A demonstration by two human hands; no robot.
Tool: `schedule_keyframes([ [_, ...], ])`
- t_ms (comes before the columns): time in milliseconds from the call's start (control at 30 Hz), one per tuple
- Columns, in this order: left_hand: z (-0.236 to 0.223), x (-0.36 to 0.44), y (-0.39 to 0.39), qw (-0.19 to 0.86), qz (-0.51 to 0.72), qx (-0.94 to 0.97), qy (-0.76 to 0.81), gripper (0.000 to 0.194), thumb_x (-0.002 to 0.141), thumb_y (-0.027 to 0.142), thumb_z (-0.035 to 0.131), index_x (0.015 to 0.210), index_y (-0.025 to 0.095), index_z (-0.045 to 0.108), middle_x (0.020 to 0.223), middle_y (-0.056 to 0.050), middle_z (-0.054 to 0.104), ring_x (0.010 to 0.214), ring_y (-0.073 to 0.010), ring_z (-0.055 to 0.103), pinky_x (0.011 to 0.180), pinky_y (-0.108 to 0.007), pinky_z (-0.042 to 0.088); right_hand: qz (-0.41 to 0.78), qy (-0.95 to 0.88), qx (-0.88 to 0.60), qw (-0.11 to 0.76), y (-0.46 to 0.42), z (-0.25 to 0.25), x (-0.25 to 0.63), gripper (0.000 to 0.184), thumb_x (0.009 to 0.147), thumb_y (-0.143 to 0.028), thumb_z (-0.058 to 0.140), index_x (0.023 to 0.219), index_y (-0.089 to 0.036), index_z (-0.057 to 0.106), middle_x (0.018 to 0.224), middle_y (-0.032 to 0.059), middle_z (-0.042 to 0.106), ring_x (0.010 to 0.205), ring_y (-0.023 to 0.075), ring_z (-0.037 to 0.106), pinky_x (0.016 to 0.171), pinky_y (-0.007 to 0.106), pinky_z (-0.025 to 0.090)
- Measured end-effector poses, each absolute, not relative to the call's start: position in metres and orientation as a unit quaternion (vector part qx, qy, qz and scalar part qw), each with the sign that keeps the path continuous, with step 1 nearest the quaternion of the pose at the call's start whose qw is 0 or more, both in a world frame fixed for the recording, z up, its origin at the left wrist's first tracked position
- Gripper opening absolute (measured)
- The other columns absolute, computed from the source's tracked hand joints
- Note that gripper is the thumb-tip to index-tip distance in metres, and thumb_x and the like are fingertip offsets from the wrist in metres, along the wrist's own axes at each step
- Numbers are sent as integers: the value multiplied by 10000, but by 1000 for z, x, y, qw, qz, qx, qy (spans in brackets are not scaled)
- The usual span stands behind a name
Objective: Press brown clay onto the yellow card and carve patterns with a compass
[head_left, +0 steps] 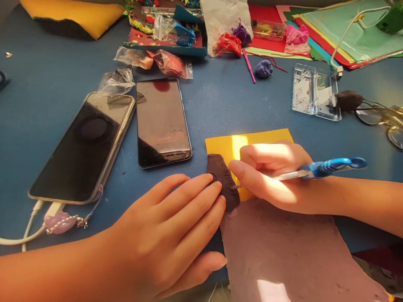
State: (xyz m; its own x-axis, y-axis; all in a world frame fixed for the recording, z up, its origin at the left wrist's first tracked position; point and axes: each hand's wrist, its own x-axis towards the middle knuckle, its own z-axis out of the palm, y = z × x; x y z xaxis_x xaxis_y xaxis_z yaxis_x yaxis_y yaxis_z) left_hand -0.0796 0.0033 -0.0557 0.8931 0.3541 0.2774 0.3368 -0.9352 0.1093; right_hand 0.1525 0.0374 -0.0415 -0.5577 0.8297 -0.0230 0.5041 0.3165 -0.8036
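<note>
Partly hidden under left hand [174, 222], thumb apart from fingers: dark brown clay strip [232, 202], frame centre, steeply upright on long axis, leaning left. Clamped in right hand [273, 174]: blue-handled tool [329, 167], pointing left.

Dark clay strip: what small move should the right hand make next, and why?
Probably press one more curved groove into the dark clay strip with the blue-handled tool: the right hand has its tip at the grooves, the near end looks smooth, and the left hand rests on the edge.
</note>
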Motion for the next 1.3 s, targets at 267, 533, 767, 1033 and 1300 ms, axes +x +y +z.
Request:
schedule_keyframes([
  [267,-55,-78,3,34,144,973,179,401,919,318,518,1238,88,600,1273,-153,629,1243,-302,531,999,-419,469,380,-799,-424,192,37,-40,152,385,928,-268,444,579,-207,292,505,-65,369,467,62,308,456,219,282],
  [533,-56,-78,3,28,144,973,179,376,922,320,497,1216,119,617,1271,-142,634,1244,-300,531,983,-429,486,370,-803,-439,161,38,-39,152,427,955,-353,387,573,-219,251,488,-60,298,453,73,275,424,231,237],
  [767,-56,-78,3,26,149,972,178,395,930,310,497,1227,69,595,1259,-164,633,1249,-311,523,1004,-434,453,342,-810,-437,189,36,-46,153,417,953,-342,383,578,-222,243,488,-64,275,442,75,231,421,240,226],
  [1033,-56,-79,3,23,147,974,173,401,930,301,497,1239,59,580,1264,-168,627,1252,-312,515,993,-432,455,344,-801,-436,225,35,-42,153,411,941,-299,429,568,-213,278,503,-70,244,442,70,210,414,241,202],
  [1300,-58,-77,2,26,147,972,179,393,946,291,465,1245,59,569,1269,-163,623,1258,-310,504,1002,-438,438,337,-793,-449,236,36,-41,151,388,907,-270,434,547,-219,300,492,-76,251,429,81,230,407,217,231],
])
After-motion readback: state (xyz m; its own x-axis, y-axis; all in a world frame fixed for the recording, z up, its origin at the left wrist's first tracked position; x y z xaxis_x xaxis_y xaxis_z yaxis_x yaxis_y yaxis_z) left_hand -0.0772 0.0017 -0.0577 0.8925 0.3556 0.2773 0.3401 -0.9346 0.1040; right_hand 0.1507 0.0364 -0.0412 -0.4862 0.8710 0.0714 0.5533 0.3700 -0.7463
